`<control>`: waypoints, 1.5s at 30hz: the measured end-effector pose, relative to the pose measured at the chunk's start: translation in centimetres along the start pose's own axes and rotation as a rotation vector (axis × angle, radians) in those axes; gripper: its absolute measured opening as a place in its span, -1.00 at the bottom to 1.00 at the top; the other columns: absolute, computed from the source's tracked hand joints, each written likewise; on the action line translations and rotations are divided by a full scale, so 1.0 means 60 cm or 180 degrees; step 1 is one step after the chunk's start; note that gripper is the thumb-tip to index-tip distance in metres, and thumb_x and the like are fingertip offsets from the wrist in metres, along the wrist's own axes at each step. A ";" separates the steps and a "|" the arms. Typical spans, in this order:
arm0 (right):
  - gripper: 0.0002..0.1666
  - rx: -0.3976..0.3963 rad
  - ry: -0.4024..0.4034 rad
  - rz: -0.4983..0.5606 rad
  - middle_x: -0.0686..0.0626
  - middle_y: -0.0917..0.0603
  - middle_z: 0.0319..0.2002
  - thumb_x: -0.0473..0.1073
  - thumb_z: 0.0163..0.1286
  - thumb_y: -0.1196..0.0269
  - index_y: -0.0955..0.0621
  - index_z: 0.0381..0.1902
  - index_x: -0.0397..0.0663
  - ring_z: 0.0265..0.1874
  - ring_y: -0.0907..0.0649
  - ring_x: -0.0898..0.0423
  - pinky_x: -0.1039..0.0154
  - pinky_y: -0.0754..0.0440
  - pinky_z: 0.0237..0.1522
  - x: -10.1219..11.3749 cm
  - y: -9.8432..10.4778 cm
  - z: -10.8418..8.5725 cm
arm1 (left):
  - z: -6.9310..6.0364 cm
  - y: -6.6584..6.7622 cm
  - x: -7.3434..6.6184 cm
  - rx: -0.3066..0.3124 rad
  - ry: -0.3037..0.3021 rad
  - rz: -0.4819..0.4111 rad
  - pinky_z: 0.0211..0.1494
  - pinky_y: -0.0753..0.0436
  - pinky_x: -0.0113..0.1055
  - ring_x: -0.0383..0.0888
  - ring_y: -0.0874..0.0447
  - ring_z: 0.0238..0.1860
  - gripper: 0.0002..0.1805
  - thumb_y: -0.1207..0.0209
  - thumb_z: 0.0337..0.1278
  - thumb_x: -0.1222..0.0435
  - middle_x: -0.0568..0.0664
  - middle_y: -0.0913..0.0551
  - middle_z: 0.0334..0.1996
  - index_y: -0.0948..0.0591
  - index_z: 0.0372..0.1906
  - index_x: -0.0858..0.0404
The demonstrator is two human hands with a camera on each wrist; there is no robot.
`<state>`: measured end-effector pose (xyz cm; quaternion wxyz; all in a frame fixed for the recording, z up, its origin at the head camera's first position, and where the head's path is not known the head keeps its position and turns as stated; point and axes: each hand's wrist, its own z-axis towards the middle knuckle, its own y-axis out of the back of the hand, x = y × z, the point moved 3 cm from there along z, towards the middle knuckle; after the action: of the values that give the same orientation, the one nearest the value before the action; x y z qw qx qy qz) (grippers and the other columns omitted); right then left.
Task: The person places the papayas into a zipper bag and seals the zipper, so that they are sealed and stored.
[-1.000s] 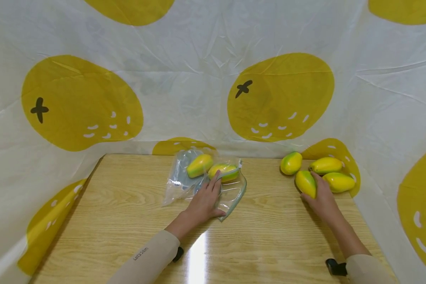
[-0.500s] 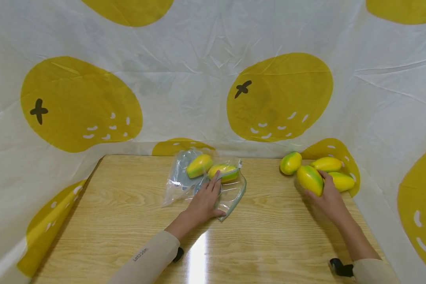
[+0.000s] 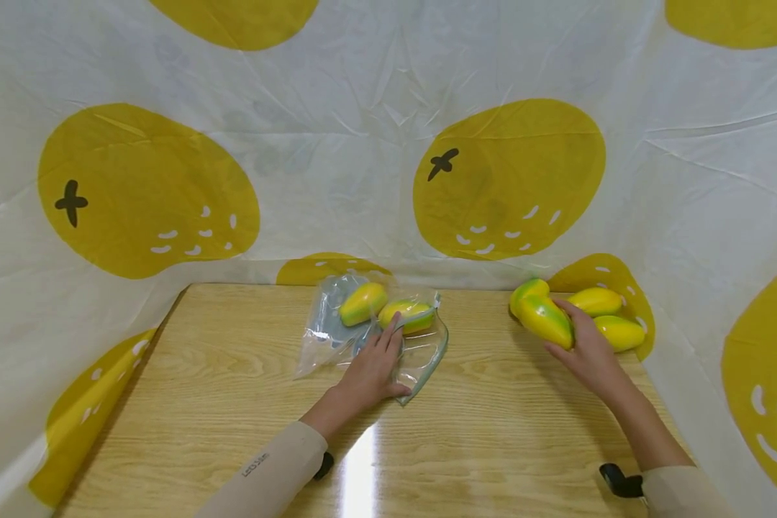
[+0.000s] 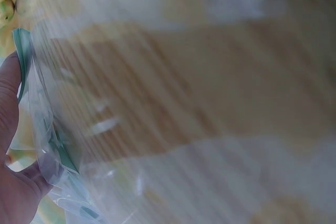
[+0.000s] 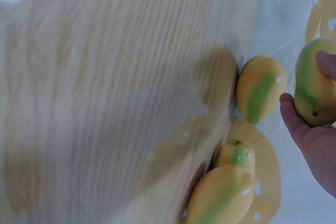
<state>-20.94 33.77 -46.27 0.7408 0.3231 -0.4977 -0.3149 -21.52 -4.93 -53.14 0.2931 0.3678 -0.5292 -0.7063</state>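
Note:
My right hand (image 3: 589, 352) grips a yellow-green papaya (image 3: 544, 321), thumb on one side and fingers on the other. In the right wrist view this papaya (image 5: 310, 85) is raised off the table. Behind it in the head view, another papaya (image 3: 524, 289) is partly hidden. Two more papayas (image 3: 596, 301) (image 3: 620, 333) lie just right of the hand. My left hand (image 3: 372, 367) rests spread at the mouth of a clear zip bag (image 3: 427, 352), its thumb by the green zip strip (image 4: 22, 51). Inside the bag are two papayas (image 3: 364, 303) (image 3: 406, 315).
The wooden table (image 3: 233, 403) ends at a white cloth wall (image 3: 337, 180) printed with big yellow fruit, which also rises on both sides. Blue-grey print shows on the bag. A light glare lies on the table's front middle.
My right hand has lifted the papaya off the table and shifted it a little left, in front of the back-left papaya. The left hand and bag have stayed put.

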 end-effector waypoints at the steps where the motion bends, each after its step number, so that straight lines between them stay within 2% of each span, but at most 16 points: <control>1: 0.02 0.0031 0.0037 -0.0012 -0.52 -0.36 0.33 -0.34 0.28 -0.45 -0.17 0.57 -0.27 0.21 -0.43 -0.43 -0.38 -0.37 0.10 0.004 -0.002 0.002 | 0.000 0.000 0.000 -0.0006 -0.0006 0.0000 0.46 -0.51 -0.04 0.24 -0.30 0.51 0.49 -0.52 -0.23 -0.28 0.12 0.25 0.71 0.06 0.66 0.33; 6: 0.00 0.0290 0.0261 0.0003 -0.48 -0.37 0.36 -0.33 0.30 -0.44 -0.19 0.58 -0.18 0.26 -0.45 -0.40 -0.38 -0.41 0.15 0.024 -0.020 0.012 | -0.001 0.000 -0.001 -0.0010 -0.0017 -0.0005 0.45 -0.51 -0.05 0.24 -0.32 0.49 0.48 -0.52 -0.22 -0.27 0.12 0.26 0.71 0.06 0.66 0.34; 9: -0.03 0.0444 0.0349 0.0033 -0.47 -0.38 0.38 -0.33 0.32 -0.43 -0.20 0.57 -0.21 0.29 -0.45 -0.40 -0.38 -0.41 0.20 0.036 -0.033 0.020 | -0.002 0.001 -0.002 -0.0012 -0.0022 -0.0004 0.45 -0.51 -0.06 0.24 -0.33 0.48 0.48 -0.52 -0.22 -0.27 0.13 0.25 0.70 0.07 0.66 0.33; 15: -0.08 0.0676 0.0351 0.0080 -0.45 -0.41 0.39 -0.31 0.36 -0.40 -0.19 0.54 -0.32 0.33 -0.47 -0.40 -0.37 -0.45 0.26 0.062 -0.054 0.039 | -0.003 0.007 -0.004 -0.0001 -0.0031 -0.0032 0.43 -0.54 -0.05 0.25 -0.37 0.45 0.46 -0.53 -0.21 -0.25 0.14 0.25 0.70 0.04 0.65 0.35; 21: -0.12 0.0872 0.0376 0.0123 -0.39 -0.49 0.36 -0.27 0.38 -0.40 -0.23 0.52 -0.27 0.28 -0.55 -0.32 -0.30 -0.53 0.24 0.084 -0.075 0.052 | -0.003 0.011 -0.005 0.0029 -0.0011 -0.0035 0.42 -0.54 -0.04 0.25 -0.37 0.45 0.44 -0.54 -0.21 -0.24 0.15 0.23 0.70 0.00 0.64 0.36; 29: -0.13 0.1096 0.0558 0.0237 -0.34 -0.42 0.44 -0.33 0.33 -0.41 -0.29 0.52 -0.24 0.41 -0.43 -0.32 -0.32 -0.39 0.40 0.114 -0.101 0.059 | -0.003 0.011 -0.007 0.0034 -0.0013 0.0001 0.42 -0.55 -0.07 0.24 -0.40 0.43 0.43 -0.53 -0.21 -0.25 0.15 0.23 0.70 -0.01 0.64 0.36; 35: -0.12 0.1252 0.0522 0.0290 -0.32 -0.44 0.44 -0.28 0.34 -0.43 -0.30 0.53 -0.18 0.42 -0.45 -0.32 -0.31 -0.38 0.42 0.125 -0.123 0.067 | -0.002 0.010 -0.006 0.0058 0.0012 0.0014 0.43 -0.53 -0.07 0.24 -0.37 0.45 0.45 -0.53 -0.20 -0.26 0.14 0.23 0.70 0.02 0.65 0.35; 45: -0.18 0.1370 0.0356 0.0244 -0.26 -0.54 0.35 -0.22 0.31 -0.47 -0.36 0.43 -0.24 0.31 -0.56 -0.21 -0.21 -0.50 0.35 0.146 -0.141 0.067 | -0.001 0.009 -0.005 0.0093 0.0015 -0.0045 0.45 -0.51 -0.06 0.23 -0.32 0.49 0.47 -0.51 -0.16 -0.25 0.11 0.28 0.71 0.11 0.67 0.31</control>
<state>-23.28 21.21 -47.10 0.6927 0.4715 -0.5235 -0.1546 -21.27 -4.88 -52.57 0.2838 0.3775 -0.5361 -0.6997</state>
